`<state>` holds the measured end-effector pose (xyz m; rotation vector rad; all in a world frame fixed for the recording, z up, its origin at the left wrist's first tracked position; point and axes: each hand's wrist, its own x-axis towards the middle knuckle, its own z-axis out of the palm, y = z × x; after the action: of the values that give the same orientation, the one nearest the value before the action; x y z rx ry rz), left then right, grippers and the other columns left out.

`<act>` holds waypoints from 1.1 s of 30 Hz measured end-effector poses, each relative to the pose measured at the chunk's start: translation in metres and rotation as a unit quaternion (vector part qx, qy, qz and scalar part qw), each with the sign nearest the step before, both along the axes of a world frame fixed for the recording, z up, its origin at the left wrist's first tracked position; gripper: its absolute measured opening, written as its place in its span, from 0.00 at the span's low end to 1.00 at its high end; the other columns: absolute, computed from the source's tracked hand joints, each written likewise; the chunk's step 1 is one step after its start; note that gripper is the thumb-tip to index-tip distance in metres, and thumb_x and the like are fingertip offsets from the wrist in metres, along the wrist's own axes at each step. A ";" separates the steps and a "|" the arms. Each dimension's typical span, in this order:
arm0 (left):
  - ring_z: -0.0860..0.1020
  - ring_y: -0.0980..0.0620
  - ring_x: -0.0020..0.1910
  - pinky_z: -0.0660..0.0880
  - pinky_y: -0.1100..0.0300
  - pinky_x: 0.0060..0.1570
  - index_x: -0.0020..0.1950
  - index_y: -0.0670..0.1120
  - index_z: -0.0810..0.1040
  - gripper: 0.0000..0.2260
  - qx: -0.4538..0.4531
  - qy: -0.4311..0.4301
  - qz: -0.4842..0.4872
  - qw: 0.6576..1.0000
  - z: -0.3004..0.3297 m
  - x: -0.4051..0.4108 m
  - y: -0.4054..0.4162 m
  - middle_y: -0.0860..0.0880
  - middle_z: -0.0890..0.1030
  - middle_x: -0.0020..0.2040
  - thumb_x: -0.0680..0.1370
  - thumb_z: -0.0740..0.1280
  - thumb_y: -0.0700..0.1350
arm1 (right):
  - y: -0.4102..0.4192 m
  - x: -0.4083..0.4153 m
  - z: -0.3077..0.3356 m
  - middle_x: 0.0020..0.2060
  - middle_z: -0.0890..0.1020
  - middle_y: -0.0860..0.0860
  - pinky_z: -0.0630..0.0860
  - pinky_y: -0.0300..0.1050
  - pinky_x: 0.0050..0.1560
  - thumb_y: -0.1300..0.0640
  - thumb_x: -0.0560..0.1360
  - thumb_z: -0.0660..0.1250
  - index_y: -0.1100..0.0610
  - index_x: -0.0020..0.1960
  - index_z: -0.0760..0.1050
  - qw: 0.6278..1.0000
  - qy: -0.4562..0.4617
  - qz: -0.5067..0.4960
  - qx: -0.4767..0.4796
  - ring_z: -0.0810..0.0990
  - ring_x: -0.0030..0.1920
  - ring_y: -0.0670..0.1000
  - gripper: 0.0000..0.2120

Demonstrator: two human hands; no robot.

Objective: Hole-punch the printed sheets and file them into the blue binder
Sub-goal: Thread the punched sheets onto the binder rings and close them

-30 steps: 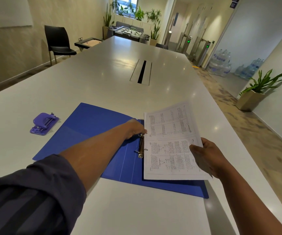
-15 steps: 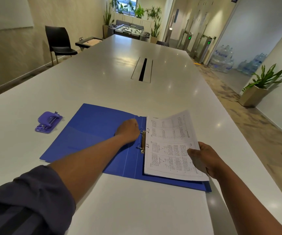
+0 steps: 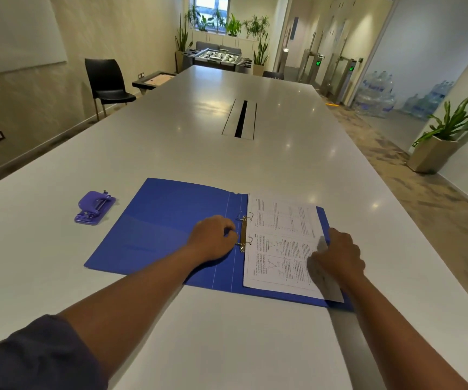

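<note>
Printed sheets [image 3: 280, 246] lie flat on the right half of the open blue binder [image 3: 165, 232], their left edge at the metal rings [image 3: 244, 230]; whether the holes sit over the prongs is too small to tell, and the print is unreadable. The right hand [image 3: 337, 256] covers the sheets' right edge, fingers curled, pinching a lifted corner. The left hand [image 3: 213, 237] rests on the binder just left of the rings, fingers curled at the mechanism, fingertips hidden. A purple hole punch [image 3: 94, 207] sits on the white table [image 3: 227, 347], well left.
</note>
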<state>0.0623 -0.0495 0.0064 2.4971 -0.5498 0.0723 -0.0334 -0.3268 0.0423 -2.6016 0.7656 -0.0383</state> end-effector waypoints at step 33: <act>0.75 0.52 0.35 0.71 0.59 0.37 0.52 0.44 0.81 0.13 0.086 -0.142 -0.129 0.978 -0.015 -0.025 0.002 0.48 0.79 0.40 0.84 0.59 0.48 | 0.127 0.011 -0.057 0.47 0.79 0.52 0.79 0.46 0.45 0.60 0.81 0.66 0.58 0.49 0.80 0.959 -0.198 0.191 -0.066 0.76 0.44 0.50 0.05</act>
<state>0.0372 -0.0479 -0.0084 2.5739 -1.0342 0.2953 -0.0228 -0.2003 -0.0150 -2.6915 0.1173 -0.4930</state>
